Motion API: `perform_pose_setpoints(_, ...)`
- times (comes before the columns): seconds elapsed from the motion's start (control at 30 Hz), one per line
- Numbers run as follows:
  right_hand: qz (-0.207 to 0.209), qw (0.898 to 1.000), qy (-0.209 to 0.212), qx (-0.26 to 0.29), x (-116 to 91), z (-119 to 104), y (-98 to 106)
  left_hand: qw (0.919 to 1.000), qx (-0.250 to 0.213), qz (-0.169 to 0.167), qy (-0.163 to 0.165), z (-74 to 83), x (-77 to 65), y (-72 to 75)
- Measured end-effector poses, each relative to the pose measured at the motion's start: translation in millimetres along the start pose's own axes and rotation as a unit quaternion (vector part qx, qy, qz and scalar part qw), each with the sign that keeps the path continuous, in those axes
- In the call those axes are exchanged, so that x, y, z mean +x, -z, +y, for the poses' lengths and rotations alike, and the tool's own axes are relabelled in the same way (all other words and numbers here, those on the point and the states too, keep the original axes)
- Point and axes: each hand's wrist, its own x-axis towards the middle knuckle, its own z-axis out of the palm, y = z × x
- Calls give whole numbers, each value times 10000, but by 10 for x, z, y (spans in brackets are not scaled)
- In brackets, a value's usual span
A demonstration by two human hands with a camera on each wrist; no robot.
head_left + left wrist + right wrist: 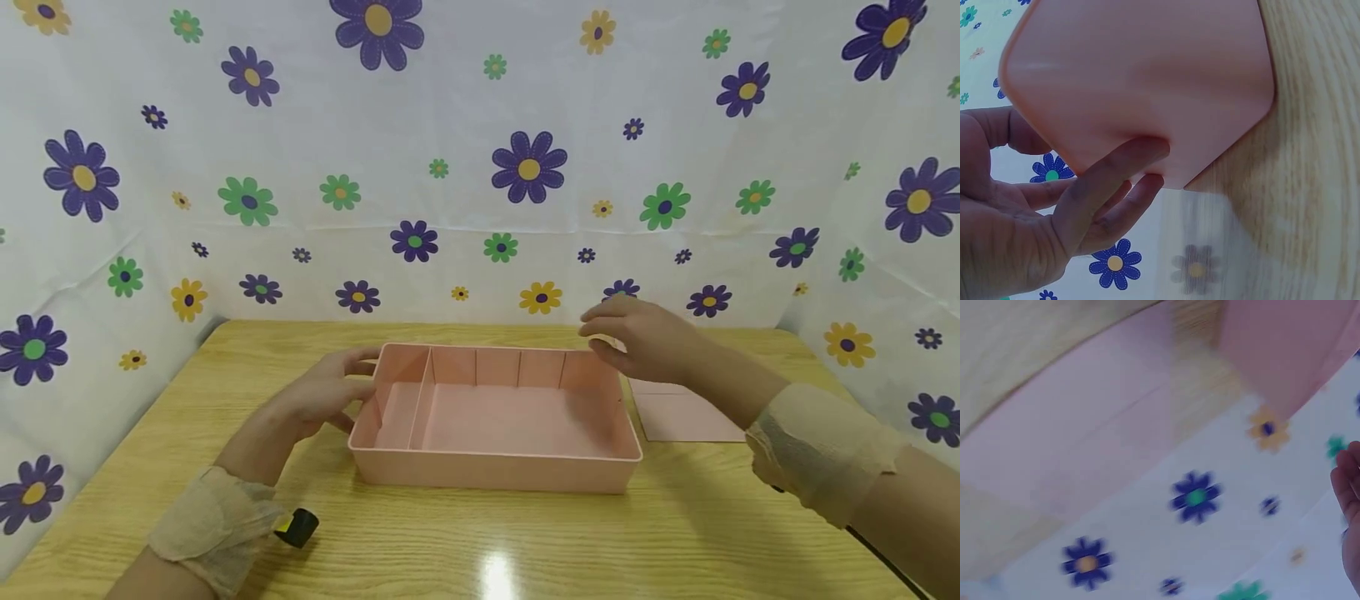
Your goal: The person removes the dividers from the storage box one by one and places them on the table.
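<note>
A shallow pink plastic box [495, 472] stands on the table, open at the top, with a divider [422, 398] walling off a narrow compartment at its left end. My left hand [318, 392] is at that end; in the left wrist view its fingertips [1150, 149] touch the box's outer wall [1147, 81]. Over the far right corner hovers my right hand [637, 337], its fingers loosely bent and holding nothing. Only an edge of that hand [1350, 512] shows in the right wrist view, apart from the box [1285, 350].
Right of the box a flat pink panel [686, 417] with a crease line lies on the wooden table [420, 542]. A flower-printed cloth [465, 100] encloses the table's back and sides. A small black object [302, 528] sits beside the left wrist wrap.
</note>
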Motion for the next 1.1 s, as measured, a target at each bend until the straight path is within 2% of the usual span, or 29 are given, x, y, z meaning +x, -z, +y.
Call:
perform_pose_setpoints(0.1,-345,9985,340,237,342,-241,-57,10000,-25,3,56,-18,8,6)
perform_pose_setpoints(0.23,-983,9931,494,401,728,-558,-137,9999,-118,-28,117,-42,12,21)
perform_pose_setpoints(0.33,-1409,9876,513,471,963,-763,-202,9993,-316,-95,146,-63,21,35)
perform_pose_setpoints(0.5,-1951,9756,872,512,1259,-1026,-395,9960,-817,-247,272,-84,17,85)
perform_pose_setpoints(0.67,-2512,9621,990,391,1423,-1231,-572,9947,-941,-296,296,-58,7,105)
perform_pose_setpoints(0.83,-2911,9474,1293,325,1529,-1381,-689,9948,-930,-317,261,-48,-6,118)
perform_pose_setpoints(1.0,-3280,9344,1374,-192,1586,-1444,-765,9949,-923,-275,302,-50,-8,115)
perform_pose_setpoints(1.1,-3288,9327,1402,-478,1593,-1447,-809,9947,-941,-251,330,-63,7,111)
